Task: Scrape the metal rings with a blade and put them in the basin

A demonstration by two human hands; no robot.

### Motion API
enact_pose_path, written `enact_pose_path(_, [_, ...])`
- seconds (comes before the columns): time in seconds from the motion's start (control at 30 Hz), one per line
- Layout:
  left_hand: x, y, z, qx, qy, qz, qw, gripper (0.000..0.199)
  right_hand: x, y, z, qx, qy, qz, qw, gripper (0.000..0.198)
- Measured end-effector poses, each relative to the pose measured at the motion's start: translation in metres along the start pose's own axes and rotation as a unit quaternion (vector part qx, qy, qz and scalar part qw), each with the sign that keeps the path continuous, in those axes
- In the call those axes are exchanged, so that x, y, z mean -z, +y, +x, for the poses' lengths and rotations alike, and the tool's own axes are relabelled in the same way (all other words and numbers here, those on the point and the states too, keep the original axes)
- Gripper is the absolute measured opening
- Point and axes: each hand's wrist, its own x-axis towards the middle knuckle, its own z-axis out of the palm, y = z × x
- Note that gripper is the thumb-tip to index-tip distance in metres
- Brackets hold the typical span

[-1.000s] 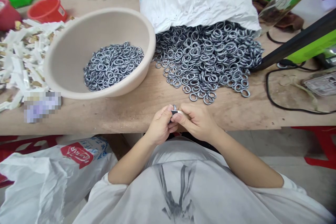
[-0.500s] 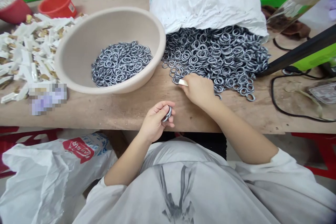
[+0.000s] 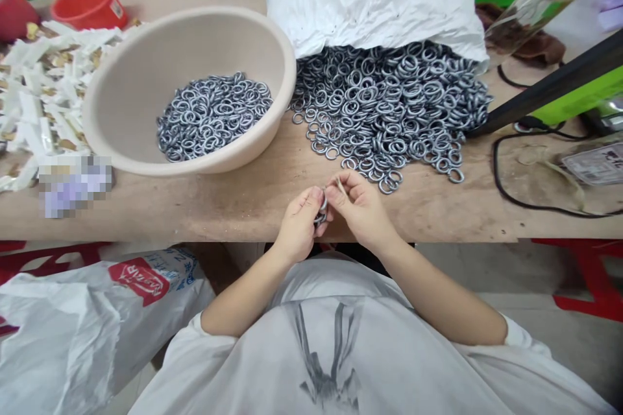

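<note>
Close to the table's front edge, my left hand [image 3: 296, 225] is closed around a few grey rings [image 3: 321, 214], metallic in look. Meeting it there is my right hand [image 3: 366, 215], its fingertips at those rings. A thin pale strip [image 3: 342, 187] sticks up between the right thumb and fingers, seen nearly edge-on. Whether the right fingertips also pinch a ring is hidden. Just beyond both hands spreads a heap of loose grey rings [image 3: 384, 100]. A large beige basin [image 3: 189, 29] to the left holds many more rings.
A white sack [image 3: 370, 3] lies behind the heap. Pale plastic pieces [image 3: 36, 100] cover the table's left, by a red bowl [image 3: 87, 6]. At right are a black bar [image 3: 545, 91], a cable [image 3: 496, 175] and a clear bottle [image 3: 530, 6]. Another sack [image 3: 63, 331] stands below.
My right hand has come back from the ring heap to my left hand, keeping the pale strip. Several rings at the heap's near edge have shifted towards me. The view has moved slightly.
</note>
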Motion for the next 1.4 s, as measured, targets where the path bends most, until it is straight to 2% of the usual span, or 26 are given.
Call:
enact_pose_path(0.07, [-0.002,0.003,-0.001,0.004,0.003,-0.007,1.000,0.050,0.008,-0.001,0.003,0.028,-0.019,-0.036,0.999,0.047])
enact_pose_path(0.13, [-0.004,0.006,-0.001,0.008,0.019,-0.022,1.000,0.051,0.014,-0.002,0.001,0.069,-0.046,-0.141,0.986,0.044])
enact_pose_path(0.27, [-0.009,0.007,-0.003,0.017,0.043,-0.049,0.998,0.053,0.021,-0.005,-0.010,0.182,-0.067,-0.351,0.916,0.036])
enact_pose_path(0.33, [-0.010,0.006,-0.004,0.024,0.045,-0.055,0.997,0.053,0.022,-0.007,-0.013,0.223,-0.070,-0.388,0.892,0.035])
enact_pose_path(0.43, [-0.010,0.005,-0.002,0.027,0.044,-0.054,0.997,0.054,0.021,-0.013,-0.013,0.253,-0.068,-0.415,0.871,0.036])
enact_pose_path(0.53, [-0.008,0.005,0.000,0.021,0.041,-0.048,0.998,0.055,0.019,-0.017,-0.014,0.257,-0.070,-0.425,0.865,0.038])
enact_pose_path(0.63, [-0.005,0.006,-0.001,0.015,0.031,-0.044,0.998,0.055,0.019,-0.017,-0.014,0.234,-0.084,-0.416,0.875,0.040])
enact_pose_path(0.73, [-0.002,0.007,-0.007,0.016,-0.019,-0.025,0.999,0.053,0.027,-0.013,-0.003,0.162,-0.073,-0.406,0.896,0.042])
enact_pose_path(0.8, [0.001,0.008,-0.011,0.021,-0.056,-0.010,0.998,0.053,0.034,-0.010,0.012,0.109,-0.029,-0.434,0.894,0.042])
enact_pose_path(0.87, [0.004,0.010,-0.014,0.018,-0.062,-0.008,0.998,0.052,0.038,-0.011,0.030,0.086,0.019,-0.509,0.856,0.037])
enact_pose_path(0.93, [0.007,0.011,-0.014,0.012,-0.041,-0.013,0.999,0.049,0.035,-0.016,0.048,0.082,0.042,-0.611,0.786,0.030])
enact_pose_path(1.03, [0.015,0.014,-0.012,0.013,-0.010,-0.017,1.000,0.039,0.023,-0.022,0.068,0.049,0.032,-0.731,0.680,0.032])
enact_pose_path(1.1, [0.020,0.016,-0.010,0.012,0.014,-0.024,1.000,0.038,0.016,-0.024,0.075,0.025,0.015,-0.765,0.643,0.034])
enact_pose_path(1.17, [0.025,0.019,-0.008,0.011,0.039,-0.038,0.998,0.037,0.013,-0.025,0.076,0.020,0.008,-0.775,0.632,0.034])
enact_pose_path(1.23, [0.028,0.022,-0.005,0.019,0.056,-0.054,0.997,0.038,0.016,-0.025,0.070,0.024,0.011,-0.761,0.649,0.032])
enact_pose_path(1.27, [0.029,0.023,-0.004,0.028,0.060,-0.060,0.996,0.039,0.018,-0.026,0.064,0.033,0.006,-0.736,0.676,0.029])
enact_pose_path(1.3, [0.028,0.024,-0.003,0.038,0.060,-0.063,0.995,0.040,0.020,-0.026,0.057,0.045,-0.011,-0.692,0.721,0.026])
enact_pose_path(1.33, [0.027,0.024,-0.002,0.051,0.055,-0.064,0.995,0.041,0.022,-0.027,0.049,0.055,-0.042,-0.625,0.778,0.024])
enact_pose_path(1.4, [0.024,0.024,0.000,0.095,0.022,-0.062,0.993,0.044,0.024,-0.028,0.033,0.062,-0.132,-0.433,0.890,0.026])
